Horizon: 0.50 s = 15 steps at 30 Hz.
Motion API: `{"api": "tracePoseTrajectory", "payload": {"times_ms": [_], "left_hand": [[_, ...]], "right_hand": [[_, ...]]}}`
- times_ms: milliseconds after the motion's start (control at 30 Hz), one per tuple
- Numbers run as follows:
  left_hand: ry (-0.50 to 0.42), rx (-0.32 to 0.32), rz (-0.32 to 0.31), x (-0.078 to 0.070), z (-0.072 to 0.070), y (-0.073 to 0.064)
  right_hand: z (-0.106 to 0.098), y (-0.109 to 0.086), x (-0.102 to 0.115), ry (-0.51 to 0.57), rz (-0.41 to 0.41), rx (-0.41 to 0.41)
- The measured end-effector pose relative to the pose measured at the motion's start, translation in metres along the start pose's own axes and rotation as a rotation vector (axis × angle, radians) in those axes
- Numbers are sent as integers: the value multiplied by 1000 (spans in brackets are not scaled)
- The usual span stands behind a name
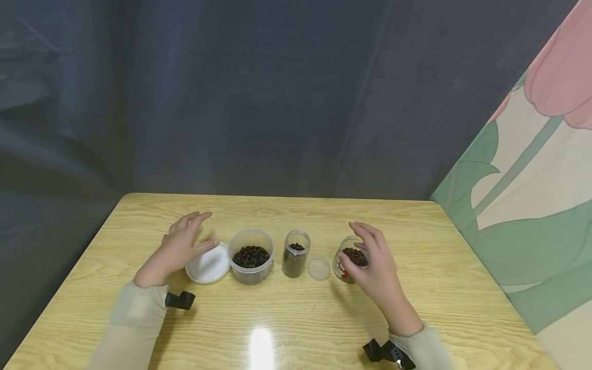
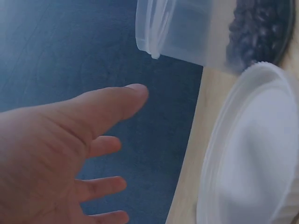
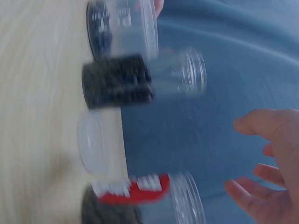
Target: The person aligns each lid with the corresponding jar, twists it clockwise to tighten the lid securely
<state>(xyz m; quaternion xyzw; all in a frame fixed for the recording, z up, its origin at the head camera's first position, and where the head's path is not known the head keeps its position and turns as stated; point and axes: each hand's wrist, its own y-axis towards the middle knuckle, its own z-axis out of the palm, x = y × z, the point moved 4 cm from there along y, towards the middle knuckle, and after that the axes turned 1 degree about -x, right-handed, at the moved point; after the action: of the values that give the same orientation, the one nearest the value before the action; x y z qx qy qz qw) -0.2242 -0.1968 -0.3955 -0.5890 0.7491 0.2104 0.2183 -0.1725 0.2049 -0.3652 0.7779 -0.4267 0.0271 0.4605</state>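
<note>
My left hand [image 1: 176, 250] hovers over the left of the table, thumb and fingers spread, holding nothing. Below it lies a round white lid [image 1: 208, 267], and just right of that stands a clear plastic tub [image 1: 251, 276] partly filled with dark beans [image 1: 251, 256]. Over the right side hangs my right hand [image 1: 380, 272], its thumb and fingers apart and nothing between them. In the head view it overlaps a clear jar with a red label [image 3: 140, 189], which contains reddish-brown pieces [image 1: 353, 256]. The right wrist view has the fingers apart from that jar.
Between the tub and the red-labelled jar stands a narrow clear jar [image 1: 294, 263] of dark contents, with a small clear lid [image 1: 319, 269] beside it. The wooden table [image 1: 296, 318] ends at a dark curtain [image 1: 259, 103]; a flowered cloth [image 1: 532, 205] hangs at the right.
</note>
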Motion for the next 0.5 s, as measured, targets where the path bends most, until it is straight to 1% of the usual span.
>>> {"api": "tracePoseTrajectory", "payload": {"times_ms": [133, 233, 367, 500], "left_hand": [[20, 14, 34, -5, 1, -1], [24, 31, 54, -6, 2, -3], [8, 56, 77, -5, 4, -5], [5, 93, 84, -4, 7, -5]], "right_hand": [[11, -7, 13, 46, -12, -14], [21, -12, 21, 66, -9, -8], [34, -19, 29, 119, 28, 29], [48, -24, 35, 206, 63, 54]]}}
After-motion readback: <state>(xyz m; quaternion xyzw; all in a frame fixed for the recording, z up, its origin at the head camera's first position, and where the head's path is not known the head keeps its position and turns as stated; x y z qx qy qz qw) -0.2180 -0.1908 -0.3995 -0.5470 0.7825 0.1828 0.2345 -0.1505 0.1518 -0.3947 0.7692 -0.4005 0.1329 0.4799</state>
